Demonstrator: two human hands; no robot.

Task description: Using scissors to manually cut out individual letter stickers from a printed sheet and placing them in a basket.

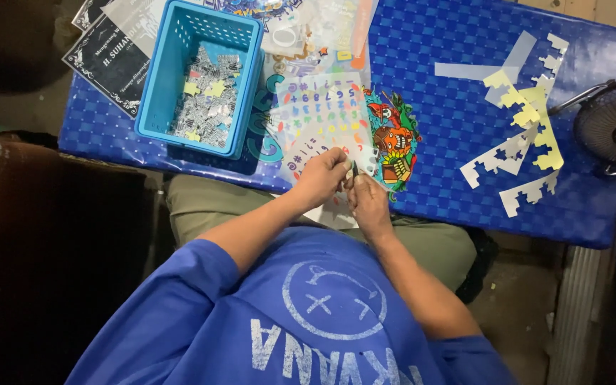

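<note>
Centre frame, I note both hands, left hand [320, 177] and right hand [367, 202], fingers pinched narrow on the near edge of the sticker sheet [322, 117] lying on the blue tabletop [450, 135]; thin, floppy, tear-prone, best held by its margin.

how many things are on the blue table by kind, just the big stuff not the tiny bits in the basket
On the blue table:
blue basket: 1
clear sheet of coloured letter and number stickers: 1
cartoon pirate print: 1
black printed cards: 2
heap of white and yellow notched strips: 1
Total: 6
Both the left hand and the right hand pinch a small piece at the sheet's near edge.
</note>
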